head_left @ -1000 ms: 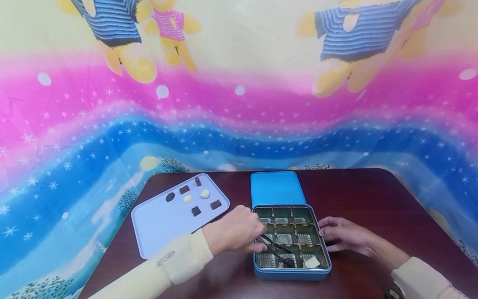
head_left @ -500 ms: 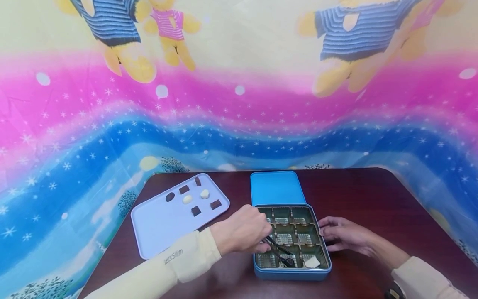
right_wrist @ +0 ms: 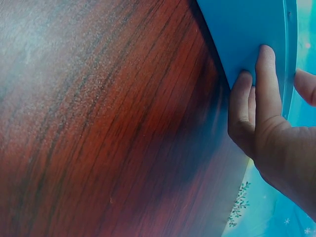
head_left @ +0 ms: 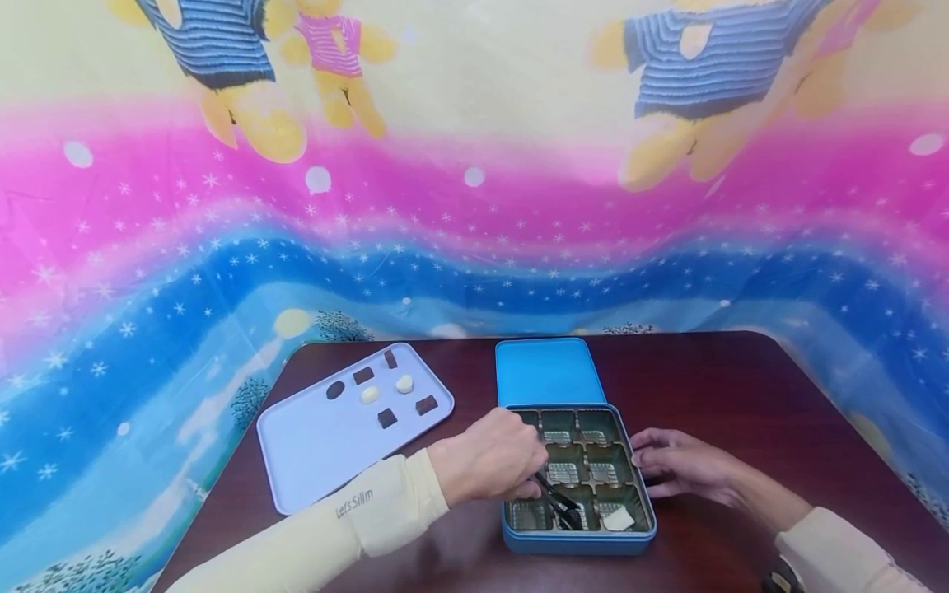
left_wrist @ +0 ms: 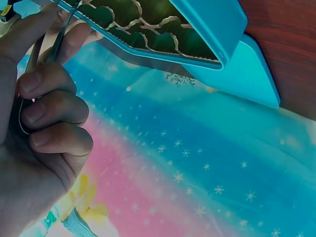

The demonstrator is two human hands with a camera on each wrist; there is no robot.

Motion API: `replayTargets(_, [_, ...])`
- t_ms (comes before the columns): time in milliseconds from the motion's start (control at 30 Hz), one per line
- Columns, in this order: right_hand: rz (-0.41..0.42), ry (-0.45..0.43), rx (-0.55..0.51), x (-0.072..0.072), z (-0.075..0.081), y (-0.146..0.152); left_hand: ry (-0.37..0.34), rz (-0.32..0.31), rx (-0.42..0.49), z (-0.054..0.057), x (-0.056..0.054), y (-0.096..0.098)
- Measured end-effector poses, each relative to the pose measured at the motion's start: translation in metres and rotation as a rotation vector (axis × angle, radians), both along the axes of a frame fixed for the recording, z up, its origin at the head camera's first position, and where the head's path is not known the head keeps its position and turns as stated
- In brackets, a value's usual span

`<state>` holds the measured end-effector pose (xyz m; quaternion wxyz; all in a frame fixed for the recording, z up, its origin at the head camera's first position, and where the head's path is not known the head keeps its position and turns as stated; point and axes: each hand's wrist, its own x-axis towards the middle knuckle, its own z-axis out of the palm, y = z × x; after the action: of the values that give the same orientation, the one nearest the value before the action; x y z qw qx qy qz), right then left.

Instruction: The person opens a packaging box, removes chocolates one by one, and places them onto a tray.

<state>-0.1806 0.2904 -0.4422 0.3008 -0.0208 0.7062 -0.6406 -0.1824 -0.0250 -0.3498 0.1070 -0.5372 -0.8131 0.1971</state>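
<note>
My left hand (head_left: 493, 457) grips black tongs (head_left: 549, 490) above the blue tin (head_left: 578, 542), with several fingers curled round the handle in the left wrist view. The tongs' dark ends reach down into the front middle compartment, close together. A white piece (head_left: 618, 519) lies in the front right compartment of the gold divided insert (head_left: 586, 445). On the tin's right side rests my right hand (head_left: 685, 465). In the right wrist view its fingers (right_wrist: 267, 74) lie fairly straight against the blue wall, with the thumb at the rim.
A pale lavender tray (head_left: 319, 461) stands at the left, holding dark brown chocolates (head_left: 363, 375) and two white ones (head_left: 369, 395) towards its far end. Behind the tin lies its blue lid (head_left: 549, 371). A printed cloth (head_left: 474, 247) hangs beyond the dark wooden table (head_left: 704, 387).
My left hand has moved a little to the right over the tin, and the tongs' ends have come closer together. My right hand stays at the tin's side.
</note>
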Motion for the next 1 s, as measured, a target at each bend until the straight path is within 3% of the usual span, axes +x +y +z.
replayTargets(300, [0.013,0.006,-0.013,0.000,-0.001,0.000,-0.033,-0.031,0.024,-0.003,-0.005,-0.005])
replayTargets(633, [0.018,0.011,-0.015,0.000,-0.001,0.001,-0.162,0.016,0.079,0.000,-0.011,-0.013])
replayTargets(833, [0.019,0.010,-0.017,0.000,-0.001,0.001,-0.169,0.013,0.128,0.005,-0.015,-0.020])
replayTargets(1000, [0.022,0.013,-0.021,0.000,0.000,0.000,-0.190,0.064,0.135,0.006,-0.017,-0.023])
